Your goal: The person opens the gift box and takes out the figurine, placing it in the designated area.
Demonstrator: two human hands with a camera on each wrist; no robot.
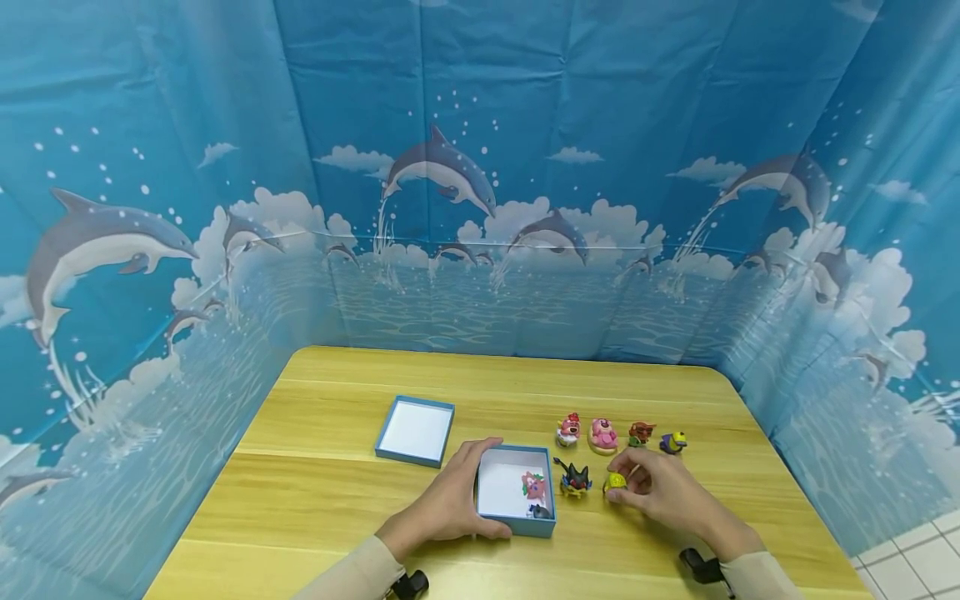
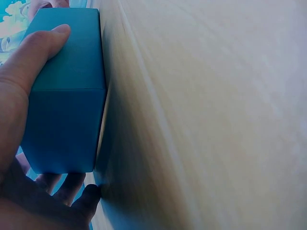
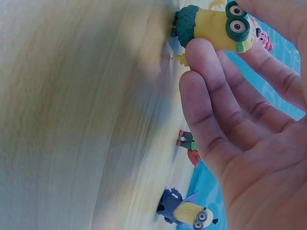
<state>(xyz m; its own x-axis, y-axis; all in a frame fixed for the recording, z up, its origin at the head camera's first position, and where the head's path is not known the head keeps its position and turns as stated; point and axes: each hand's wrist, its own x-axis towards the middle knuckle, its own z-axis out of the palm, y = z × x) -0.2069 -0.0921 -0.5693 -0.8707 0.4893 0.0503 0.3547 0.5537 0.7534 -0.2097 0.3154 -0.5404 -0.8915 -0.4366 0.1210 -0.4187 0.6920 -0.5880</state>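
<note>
My left hand (image 1: 452, 494) grips the blue box (image 1: 517, 526) from its left, the thumb along the near wall and a finger at the far corner. Inside lie a pink figure (image 1: 533, 486) and a dark grey figure (image 1: 538, 512). Thumb and fingers of my right hand (image 1: 662, 490) pinch a yellow minion figure (image 3: 213, 26) with green goggles and a green skirt. It stands upright at the table surface; the head view shows only its yellow top. Between box and right hand stands a black, pointy-eared figure (image 1: 575, 480).
Behind my right hand stand a red-and-white figure (image 1: 568, 430), a pink figure on a round base (image 1: 602, 436), a brown figure (image 1: 640, 432) and a minion in blue-purple (image 1: 672, 442). The box lid (image 1: 414, 430), white inside, lies left of the box. A dolphin-print curtain (image 1: 480, 208) surrounds the wooden table (image 1: 315, 492).
</note>
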